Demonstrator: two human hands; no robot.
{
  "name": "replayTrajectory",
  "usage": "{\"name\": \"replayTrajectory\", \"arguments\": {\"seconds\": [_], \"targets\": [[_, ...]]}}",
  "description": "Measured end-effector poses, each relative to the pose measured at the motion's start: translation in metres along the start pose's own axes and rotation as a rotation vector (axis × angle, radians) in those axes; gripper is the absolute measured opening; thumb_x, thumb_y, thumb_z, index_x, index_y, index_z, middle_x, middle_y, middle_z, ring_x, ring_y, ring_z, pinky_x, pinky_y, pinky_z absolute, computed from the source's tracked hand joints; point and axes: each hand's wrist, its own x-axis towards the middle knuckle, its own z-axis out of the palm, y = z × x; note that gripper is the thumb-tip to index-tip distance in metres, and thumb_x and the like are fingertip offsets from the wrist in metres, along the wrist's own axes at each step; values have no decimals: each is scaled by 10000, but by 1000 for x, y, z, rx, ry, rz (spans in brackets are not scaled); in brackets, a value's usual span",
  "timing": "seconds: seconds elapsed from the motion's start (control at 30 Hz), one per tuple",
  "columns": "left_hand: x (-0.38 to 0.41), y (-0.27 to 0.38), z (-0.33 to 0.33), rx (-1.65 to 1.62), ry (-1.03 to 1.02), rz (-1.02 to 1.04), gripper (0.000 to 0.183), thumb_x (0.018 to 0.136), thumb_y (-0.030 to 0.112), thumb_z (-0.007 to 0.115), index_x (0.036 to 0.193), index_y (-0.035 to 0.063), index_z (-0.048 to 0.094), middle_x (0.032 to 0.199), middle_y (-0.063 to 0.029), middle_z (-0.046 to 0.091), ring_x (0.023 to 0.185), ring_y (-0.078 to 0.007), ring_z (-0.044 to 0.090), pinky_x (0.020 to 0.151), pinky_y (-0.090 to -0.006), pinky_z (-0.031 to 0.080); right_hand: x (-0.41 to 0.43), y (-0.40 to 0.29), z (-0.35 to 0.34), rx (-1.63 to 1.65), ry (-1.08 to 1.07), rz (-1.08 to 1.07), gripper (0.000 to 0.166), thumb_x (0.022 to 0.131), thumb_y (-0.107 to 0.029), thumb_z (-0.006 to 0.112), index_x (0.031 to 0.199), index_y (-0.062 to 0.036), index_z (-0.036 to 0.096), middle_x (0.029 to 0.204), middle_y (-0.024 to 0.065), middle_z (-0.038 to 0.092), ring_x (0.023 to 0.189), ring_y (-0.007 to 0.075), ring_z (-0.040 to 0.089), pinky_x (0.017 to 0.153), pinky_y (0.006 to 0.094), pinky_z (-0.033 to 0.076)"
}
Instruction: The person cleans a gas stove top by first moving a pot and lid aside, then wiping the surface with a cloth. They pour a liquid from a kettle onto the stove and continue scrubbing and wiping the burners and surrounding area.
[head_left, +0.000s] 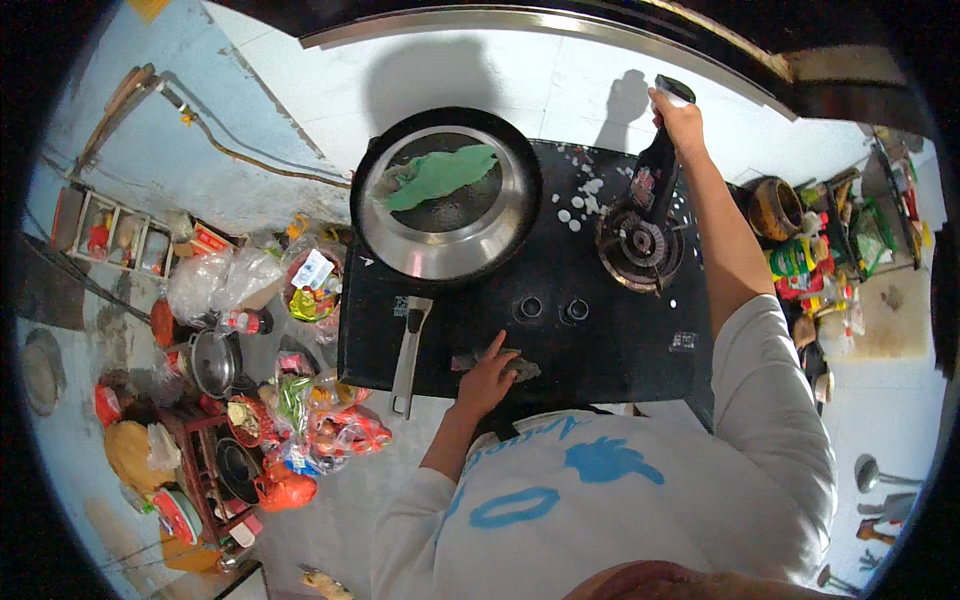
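Note:
My right hand (677, 120) is closed around the neck of a dark spray bottle (651, 184) above the right burner (641, 244) of a black gas stove (622, 352). White foam spots (591, 196) lie on the stove top left of that burner. My left hand (487, 381) rests with its fingers spread on a crumpled dark cloth (525, 366) at the stove's front edge; whether it grips the cloth I cannot tell. At the back left stands a large steel pan (450, 259) with a green cloth (442, 176) in it. Its detached-looking grey handle (407, 360) points towards the front edge.
Two control knobs (531, 307) sit at the stove's middle. A range hood (555, 26) hangs over the back. Bagged food (300, 405), a metal pot (214, 364) and a red rack (196, 465) are at the left. A brown pot (774, 208) and packets stand at the right.

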Motion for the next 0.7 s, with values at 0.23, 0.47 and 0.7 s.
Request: {"name": "replayTrajectory", "arguments": {"seconds": [0.23,0.47,0.7], "targets": [[-3,8,2,65,19,-33,361,934,226,590,1286,147,605,1593,-42,258,1148,-286,610,855,-392,534,-54,-7,-69,110,52,-143,485,834,-396,753,1151,-38,673,1011,48,701,924,171,663,828,302,492],[-10,9,14,143,66,47,404,923,166,591,1321,118,547,1549,-75,330,1249,-310,531,932,-390,506,-87,36,-166,99,184,-132,502,851,-357,748,1189,-3,635,1066,116,706,1001,192,668,899,339,506],[-12,20,18,137,134,59,474,898,143,612,1362,140,515,1501,-85,385,1263,-330,508,982,-407,477,-147,62,-252,-31,525,-243,405,813,-302,799,1064,-7,681,973,49,701,918,142,661,838,298,498]]}}
